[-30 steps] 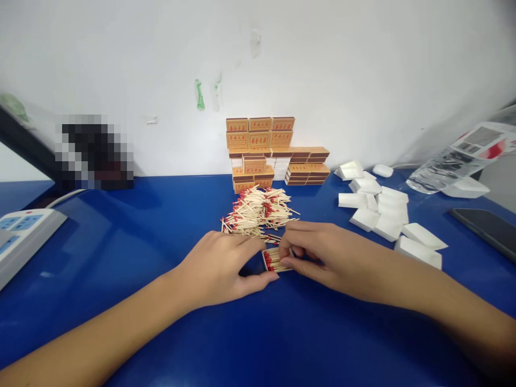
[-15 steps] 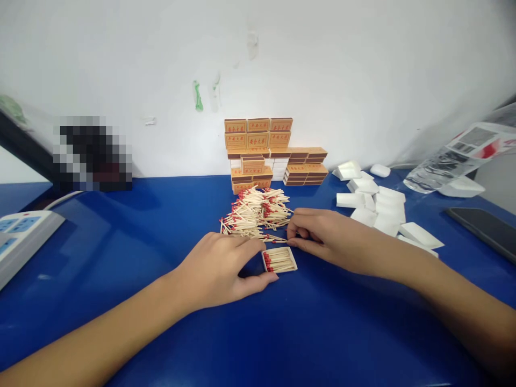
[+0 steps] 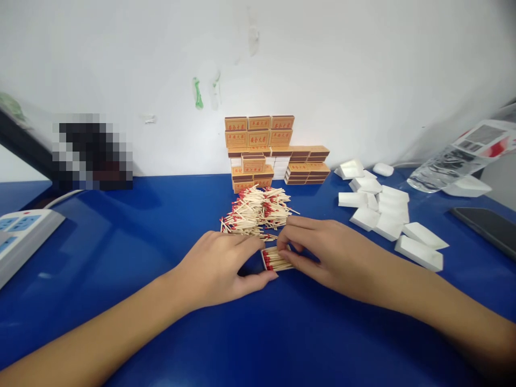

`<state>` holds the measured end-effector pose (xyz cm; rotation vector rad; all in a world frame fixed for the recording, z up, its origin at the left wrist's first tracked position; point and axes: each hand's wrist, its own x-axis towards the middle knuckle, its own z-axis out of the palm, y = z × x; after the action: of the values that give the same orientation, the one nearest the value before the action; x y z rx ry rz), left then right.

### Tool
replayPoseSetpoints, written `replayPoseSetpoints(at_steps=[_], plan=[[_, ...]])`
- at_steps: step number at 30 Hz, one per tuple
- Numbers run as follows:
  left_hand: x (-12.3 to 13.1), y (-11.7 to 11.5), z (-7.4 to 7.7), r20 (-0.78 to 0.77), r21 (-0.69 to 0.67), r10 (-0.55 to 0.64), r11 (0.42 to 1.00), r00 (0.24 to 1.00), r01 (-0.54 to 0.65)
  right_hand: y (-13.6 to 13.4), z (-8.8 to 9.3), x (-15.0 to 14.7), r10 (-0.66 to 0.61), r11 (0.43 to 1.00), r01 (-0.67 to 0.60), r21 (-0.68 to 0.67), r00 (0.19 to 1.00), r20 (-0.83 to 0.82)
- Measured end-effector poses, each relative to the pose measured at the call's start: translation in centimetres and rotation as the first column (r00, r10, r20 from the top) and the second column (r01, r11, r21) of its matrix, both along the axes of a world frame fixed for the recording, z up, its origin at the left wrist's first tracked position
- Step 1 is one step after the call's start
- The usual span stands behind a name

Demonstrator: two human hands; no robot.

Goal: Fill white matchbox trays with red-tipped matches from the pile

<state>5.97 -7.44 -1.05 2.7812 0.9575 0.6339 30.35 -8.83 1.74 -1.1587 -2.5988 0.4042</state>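
A small white matchbox tray [image 3: 263, 260] holds a row of red-tipped matches [image 3: 274, 262], with the heads at its left end. My left hand [image 3: 226, 269] steadies that end, its thumb at the near corner and its fingers at the far side. Over the tray's right part, my right hand [image 3: 312, 250] is closed in a pinch on matches, and the fingertips hide how many. Just behind the tray lies a loose heap of matches [image 3: 253, 209], some pointing in different directions.
Stacked matchboxes [image 3: 258, 140] stand against the wall behind the heap. To the right lie several white empty trays [image 3: 391, 207], a clear plastic bottle [image 3: 433, 174] and a dark phone [image 3: 484, 228]. A power strip [image 3: 24, 236] sits at the left edge.
My right hand has moved from the heap's near edge left and toward me, and its fingertips are now over the tray. My left hand has stayed in place.
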Motion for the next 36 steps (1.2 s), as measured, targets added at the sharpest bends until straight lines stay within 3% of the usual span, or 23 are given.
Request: replayPoseSetpoints(at_steps=[3, 8, 16, 24, 27, 31, 36], plan=[[0.0, 0.0, 0.0, -0.002, -0.003, 0.001, 1.000, 1.000, -0.001, 0.1, -0.1, 0.1, 0.063, 0.997, -0.066, -0.049, 0.996, -0.070], [0.0, 0.0, -0.1, -0.004, 0.007, -0.004, 1.000, 1.000, 0.004, 0.3, -0.1, -0.1, 0.079, 0.993, -0.081, -0.089, 0.997, -0.024], [-0.2, -0.2, 0.0, -0.003, -0.001, 0.000, 1.000, 1.000, 0.000, 0.7, -0.2, 0.1, 0.151, 0.988, -0.151, -0.019, 0.988, -0.018], [-0.1, 0.1, -0.2, -0.006, 0.005, -0.001, 1.000, 1.000, 0.001, 0.8, -0.4, 0.2, 0.139, 0.990, -0.139, 0.006, 0.990, 0.015], [-0.1, 0.1, -0.2, -0.003, 0.018, -0.002, 1.000, 1.000, 0.002, 1.1, 0.2, 0.9, 0.083, 0.991, -0.077, 0.108, 0.995, -0.055], [-0.1, -0.1, -0.2, -0.005, 0.022, 0.003, 1.000, 1.000, -0.003, 2.4, 0.6, 2.8, -0.145, 0.969, 0.147, 0.201, 0.989, -0.023], [-0.1, -0.2, -0.1, 0.000, 0.024, 0.001, 1.000, 1.000, -0.001, 3.6, -0.3, 4.3, -0.181, 0.983, 0.183, 0.001, 0.971, 0.156]])
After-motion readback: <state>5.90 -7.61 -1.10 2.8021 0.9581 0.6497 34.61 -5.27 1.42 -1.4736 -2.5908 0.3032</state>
